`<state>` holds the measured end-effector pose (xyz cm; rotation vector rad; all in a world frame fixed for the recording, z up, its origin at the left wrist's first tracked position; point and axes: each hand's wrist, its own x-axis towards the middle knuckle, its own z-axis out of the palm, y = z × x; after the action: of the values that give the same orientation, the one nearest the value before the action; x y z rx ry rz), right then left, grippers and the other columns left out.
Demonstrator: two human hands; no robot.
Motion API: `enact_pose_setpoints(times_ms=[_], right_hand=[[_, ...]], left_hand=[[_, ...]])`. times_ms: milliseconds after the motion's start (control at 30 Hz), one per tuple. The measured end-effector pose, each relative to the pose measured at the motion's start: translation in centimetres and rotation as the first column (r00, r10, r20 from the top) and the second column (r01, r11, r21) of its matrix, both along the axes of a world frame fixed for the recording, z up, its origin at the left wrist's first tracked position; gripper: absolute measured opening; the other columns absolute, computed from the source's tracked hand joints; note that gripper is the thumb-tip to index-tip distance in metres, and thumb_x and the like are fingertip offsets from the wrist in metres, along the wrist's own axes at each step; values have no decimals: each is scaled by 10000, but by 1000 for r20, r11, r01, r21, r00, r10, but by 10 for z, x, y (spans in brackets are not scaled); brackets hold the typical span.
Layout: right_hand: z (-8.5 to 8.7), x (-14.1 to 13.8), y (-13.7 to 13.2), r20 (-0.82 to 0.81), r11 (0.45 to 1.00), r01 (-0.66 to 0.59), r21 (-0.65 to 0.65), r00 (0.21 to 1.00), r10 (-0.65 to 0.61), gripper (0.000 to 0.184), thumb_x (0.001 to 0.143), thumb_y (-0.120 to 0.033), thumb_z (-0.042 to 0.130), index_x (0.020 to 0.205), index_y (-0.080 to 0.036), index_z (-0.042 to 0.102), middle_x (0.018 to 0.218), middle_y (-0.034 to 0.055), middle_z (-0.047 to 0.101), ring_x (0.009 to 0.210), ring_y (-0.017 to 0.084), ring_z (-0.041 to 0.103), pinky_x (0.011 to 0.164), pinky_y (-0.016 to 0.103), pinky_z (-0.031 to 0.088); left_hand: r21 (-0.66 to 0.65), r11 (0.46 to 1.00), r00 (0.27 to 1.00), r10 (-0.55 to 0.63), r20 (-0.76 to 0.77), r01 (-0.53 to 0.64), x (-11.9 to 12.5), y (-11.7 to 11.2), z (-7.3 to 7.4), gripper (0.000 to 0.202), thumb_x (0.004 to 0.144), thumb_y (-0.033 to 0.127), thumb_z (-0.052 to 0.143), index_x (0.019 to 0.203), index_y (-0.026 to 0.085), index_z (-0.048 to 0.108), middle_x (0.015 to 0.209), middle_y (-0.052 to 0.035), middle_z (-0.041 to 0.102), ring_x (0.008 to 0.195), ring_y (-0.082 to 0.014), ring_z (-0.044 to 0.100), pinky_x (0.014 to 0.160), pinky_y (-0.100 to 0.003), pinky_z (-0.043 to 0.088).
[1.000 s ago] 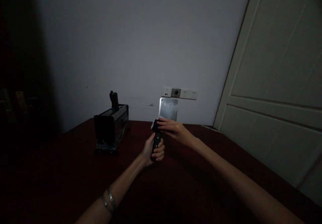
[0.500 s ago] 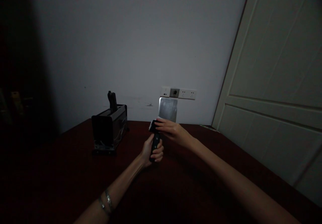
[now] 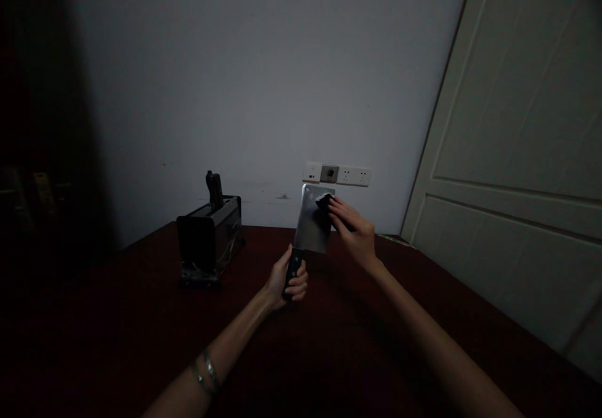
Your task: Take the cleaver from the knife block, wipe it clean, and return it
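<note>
My left hand (image 3: 288,281) is wrapped round the black handle of a cleaver (image 3: 311,225), holding it upright over a dark red table (image 3: 141,318). Its broad steel blade faces me. My right hand (image 3: 353,229) presses a small dark cloth (image 3: 323,202) against the upper right part of the blade, fingers pinched on the cloth. Two thin bracelets ring my left wrist.
A black knife block (image 3: 207,237) with one dark handle sticking up stands on the table at the left. A white socket strip (image 3: 337,173) runs along the grey wall behind. A pale panelled door (image 3: 517,173) fills the right side.
My right hand has slid with the cloth from the base of the blade near the handle up to the blade's top right. The left hand keeps its hold.
</note>
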<state>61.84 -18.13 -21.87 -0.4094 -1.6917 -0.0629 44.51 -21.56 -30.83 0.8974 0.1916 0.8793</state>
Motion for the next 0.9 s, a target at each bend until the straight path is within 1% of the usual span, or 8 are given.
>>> enact_pose_setpoints(times_ms=[100,200,333,433,533,633,733,900], right_hand=[[-11,7,-3,-112,997,47,-61,992,-54,225,802,-231,539,992,-231,658,1090,56,650,1059,216,566,957,434,416],[-35,12,1,-165,981,103,-166,978,-130,237,801,-267,534,1000,-215,653,1050,71,666,992,212,599,921,418,440],[-82,12,15,45,930,190,-315,982,-185,266,823,-288,484,1009,-185,643,1040,96,663,983,209,597,891,407,454],[-118,7,22,202,907,203,-368,970,-135,240,809,-270,489,956,-200,666,980,92,684,916,215,622,831,405,486],[-143,0,21,342,893,198,-404,938,-53,207,781,-240,521,903,-211,686,915,79,699,857,210,635,790,379,499],[-155,-5,16,441,881,204,-426,898,6,193,761,-202,538,875,-211,693,913,77,697,874,210,622,816,368,476],[-160,-6,13,478,868,213,-450,878,33,227,754,-189,537,935,-189,675,952,91,684,909,218,603,854,383,443],[-158,-6,13,443,826,205,-525,895,60,388,745,-303,568,1097,-144,602,992,132,667,925,244,596,863,415,427]], left_hand=[[3,999,999,43,-7,-43,-2,2,0,599,825,636,213,536,154,421,357,74,259,251,-39,161,274,-168,228],[12,996,996,85,-19,-84,-6,5,1,592,827,633,215,547,155,421,362,74,267,257,-40,169,279,-166,231],[56,987,985,157,-71,-154,-10,8,1,580,823,638,222,565,157,416,373,76,276,262,-39,173,281,-169,238],[85,978,972,199,-124,-189,-10,8,0,570,816,646,241,580,158,418,383,77,291,266,-38,183,286,-169,243],[95,970,960,237,-150,-224,-7,6,-1,568,813,648,249,577,159,416,382,77,292,264,-38,193,289,-168,237],[113,956,947,284,-152,-269,-4,5,-2,565,816,638,259,573,155,422,378,75,292,265,-38,204,295,-167,239],[127,946,937,314,-152,-297,-3,5,-3,572,812,644,257,572,154,426,381,71,297,268,-38,209,297,-168,237],[133,932,918,356,-173,-337,-4,6,-4,556,811,644,254,608,158,432,408,70,310,283,-41,231,317,-175,268]])
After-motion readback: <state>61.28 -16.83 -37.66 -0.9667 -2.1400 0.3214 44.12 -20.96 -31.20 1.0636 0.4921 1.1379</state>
